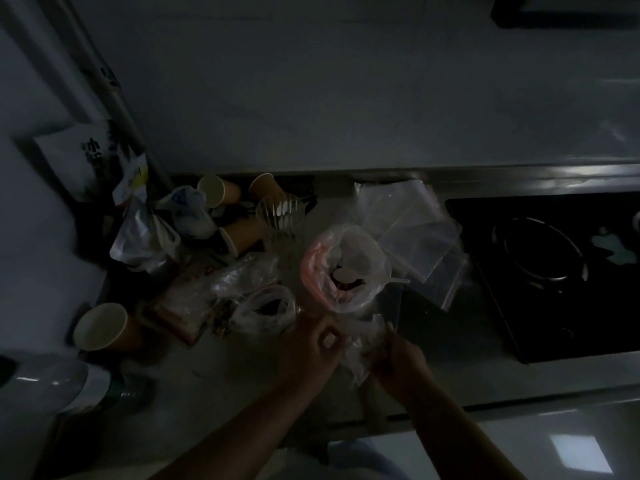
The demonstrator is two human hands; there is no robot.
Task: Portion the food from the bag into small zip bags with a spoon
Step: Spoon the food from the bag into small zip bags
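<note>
Super dim shot, so take the fine detail with a grain of salt. Both hands are down at the near edge of the counter (346, 209), working the same small zip bag (360, 344). The left hand (311, 344) has its fingers curled in, thumb and fingertips pinching the bag's left edge. The right hand (398, 362) is curled around the bag's right side, gripping the crumpled plastic, though exactly which fingers are on it I can't tell in this light. Just beyond the hands sits the big food bag (346, 268), clear with a pinkish side, mouth wide open, dark food at the bottom and a white plastic spoon (349, 273) resting inside with its handle poking out toward the right. Behind and to the right of that is a loose pile of empty zip bags (408, 223), overlapping and reaching over to the black cooktop (554, 268). Left of the food bag it's pretty cluttered: a ribbed clear glass (280, 216), a few paper cups (218, 190) tipped on their sides, another paper cup (100, 327) near the left edge, and several crumpled plastic bags (263, 306), one with something dark in it, sitting just left of the left hand.
</note>
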